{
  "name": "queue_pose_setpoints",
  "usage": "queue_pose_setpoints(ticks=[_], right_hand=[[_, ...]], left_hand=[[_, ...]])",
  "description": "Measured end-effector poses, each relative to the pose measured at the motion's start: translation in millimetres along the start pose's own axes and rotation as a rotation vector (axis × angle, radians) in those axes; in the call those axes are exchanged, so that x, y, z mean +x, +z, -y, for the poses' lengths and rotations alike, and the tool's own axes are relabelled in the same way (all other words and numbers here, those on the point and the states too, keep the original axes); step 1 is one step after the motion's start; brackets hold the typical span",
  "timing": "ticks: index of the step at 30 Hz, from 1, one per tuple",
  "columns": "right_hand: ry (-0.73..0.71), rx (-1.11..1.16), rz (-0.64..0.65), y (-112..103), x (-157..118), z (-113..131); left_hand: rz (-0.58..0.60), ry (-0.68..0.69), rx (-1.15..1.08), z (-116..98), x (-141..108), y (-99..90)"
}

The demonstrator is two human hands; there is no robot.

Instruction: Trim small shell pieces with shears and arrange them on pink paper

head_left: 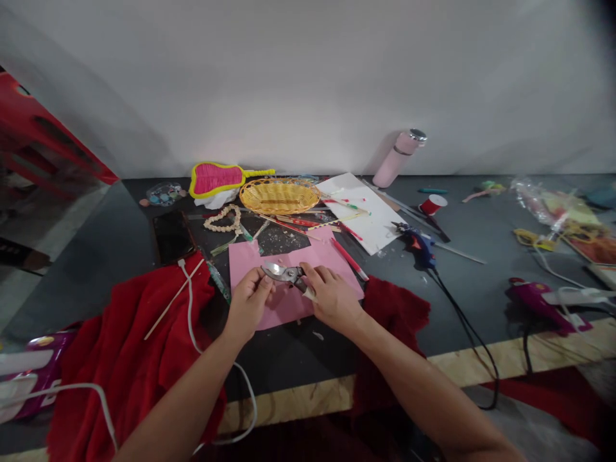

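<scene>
Frame centre: right hand (337, 300) clamped on metal pruning shears (283, 273) by the handles; left hand (250, 298) pinched at the blade tip, held item unclear; creased pink paper (283, 314) below. Upper centre: oval golden wicker basket (278, 204), woven base visible. Upper right: lidded cylindrical bottle (395, 160).

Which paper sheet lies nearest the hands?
The creased pink paper sheet, spread below the left hand and right hand; the rectangular white paper sheet lies farther back, toward the grey wall.
</scene>
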State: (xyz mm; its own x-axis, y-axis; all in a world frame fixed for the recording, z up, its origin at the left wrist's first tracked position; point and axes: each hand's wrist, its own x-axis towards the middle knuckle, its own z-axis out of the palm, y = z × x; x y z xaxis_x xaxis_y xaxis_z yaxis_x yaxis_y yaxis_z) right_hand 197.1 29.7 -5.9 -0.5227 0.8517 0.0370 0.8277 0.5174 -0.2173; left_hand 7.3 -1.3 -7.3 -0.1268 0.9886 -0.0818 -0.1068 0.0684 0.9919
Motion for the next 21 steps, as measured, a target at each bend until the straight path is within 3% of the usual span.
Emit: queue_pose_setpoints(ticks=[9, 16, 21], right_hand=[[-0.092, 0.009, 0.013, -6.8, -2.3, -7.2], [-0.142, 0.082, 0.063, -12.4, -4.1, -9.9], [-0.15, 0.095, 0.075, -15.5, -3.5, -9.0]], left_hand=[[0.082, 0.025, -0.009, -3.1, -2.0, -2.6], [0.181, -0.089, -0.209, -4.7, -0.7, -6.1], [0.264, -0.243, -0.306, -14.3, 0.8, -10.6]])
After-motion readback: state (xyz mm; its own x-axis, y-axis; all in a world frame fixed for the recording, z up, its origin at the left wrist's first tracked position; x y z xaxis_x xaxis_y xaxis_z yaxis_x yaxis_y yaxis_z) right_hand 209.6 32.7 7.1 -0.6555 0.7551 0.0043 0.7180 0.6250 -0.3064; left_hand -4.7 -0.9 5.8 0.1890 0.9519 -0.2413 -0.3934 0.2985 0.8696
